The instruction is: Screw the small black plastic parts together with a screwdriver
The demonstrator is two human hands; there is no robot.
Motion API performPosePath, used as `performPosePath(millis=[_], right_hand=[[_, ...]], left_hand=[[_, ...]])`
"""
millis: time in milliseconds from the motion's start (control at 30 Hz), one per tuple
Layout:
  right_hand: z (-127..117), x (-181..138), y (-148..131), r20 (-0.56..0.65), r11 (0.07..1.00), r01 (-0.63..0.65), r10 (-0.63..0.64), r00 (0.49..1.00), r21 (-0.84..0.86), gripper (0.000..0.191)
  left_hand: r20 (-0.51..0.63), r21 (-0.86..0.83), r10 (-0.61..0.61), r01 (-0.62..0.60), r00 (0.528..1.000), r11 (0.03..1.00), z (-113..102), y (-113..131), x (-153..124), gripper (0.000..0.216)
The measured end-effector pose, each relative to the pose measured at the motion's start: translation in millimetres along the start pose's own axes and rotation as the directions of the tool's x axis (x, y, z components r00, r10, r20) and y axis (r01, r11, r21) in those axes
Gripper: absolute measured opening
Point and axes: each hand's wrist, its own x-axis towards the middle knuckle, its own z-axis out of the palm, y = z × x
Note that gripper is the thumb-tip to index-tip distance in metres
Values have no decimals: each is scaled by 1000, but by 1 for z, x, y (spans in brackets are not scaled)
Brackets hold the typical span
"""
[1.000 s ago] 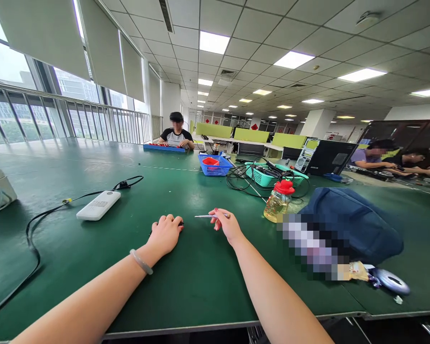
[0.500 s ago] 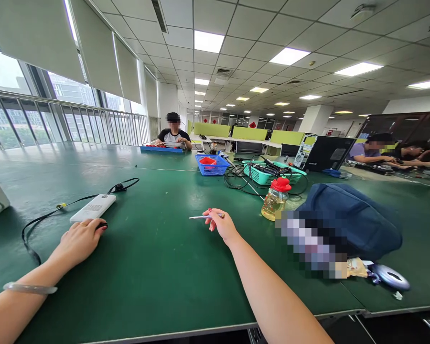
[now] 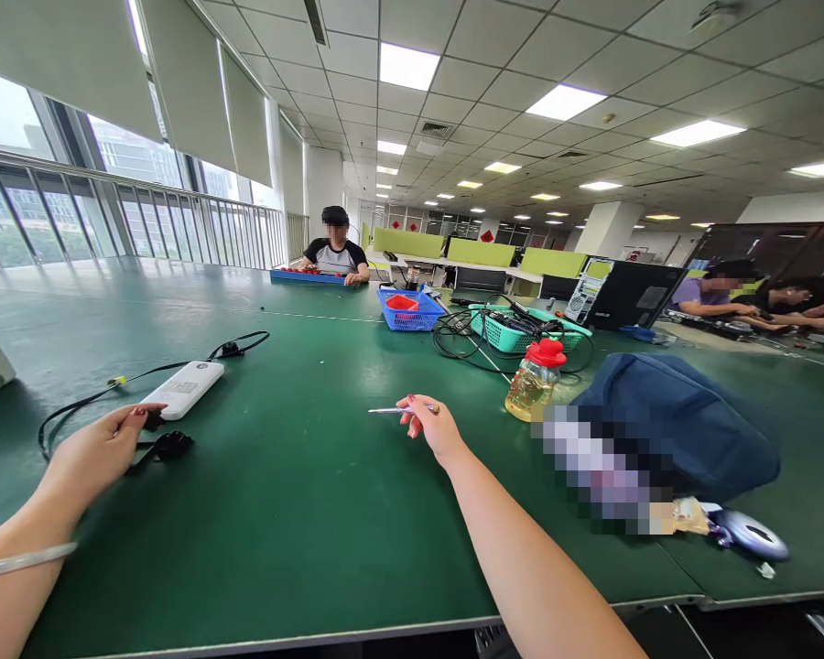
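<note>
My left hand (image 3: 103,448) has its thumb and fingertips pinched on part of a black cable or strap (image 3: 154,419), just in front of a white power bank (image 3: 190,388). Another dark piece (image 3: 171,446) of it, like a plug or buckle, lies on the table beside the fingers. Farther right, my right hand (image 3: 434,425) holds a slim silver pen-like tool (image 3: 384,410), its thin end pointing left above the green tabletop (image 3: 302,531). Whether it is a pen or a screwdriver, I cannot tell.
Right of my right hand stand a red-capped bottle (image 3: 536,380) and a dark blue bag (image 3: 679,421). Beyond are a blue basket (image 3: 412,316), a green basket (image 3: 501,337) with cables and a black computer case (image 3: 635,293). A person (image 3: 335,252) sits across the table.
My left hand has moved left and toward me, off the table beside the power bank, and now pinches the black cable or strap. My right hand keeps the pen-like tool almost in place.
</note>
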Motion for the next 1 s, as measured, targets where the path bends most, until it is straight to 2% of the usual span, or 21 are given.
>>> performPosePath(millis=[167,300,533,667,1000], right_hand=[[1,-1,-1,-17,1000,-8,8,1000,-11,42],[1,-1,-1,-11,1000,-16,16,1000,-11,43],[2,-1,-2,-9,1000,-15,15,1000,-13,42],[2,-1,-1,-5,1000,-9,9,1000,-3,42],[3,-3,-7,-7,1000,-11,11,1000,-16,43]], left_hand=[[37,84,53,-56,998,995,-4,-2,0,58],[30,58,129,-131,991,990,1,-8,5,54],[82,-3,333,-334,939,943,17,-20,15,50],[130,10,346,-350,929,937,20,-22,18,49],[122,28,342,-347,932,937,23,-29,23,49]])
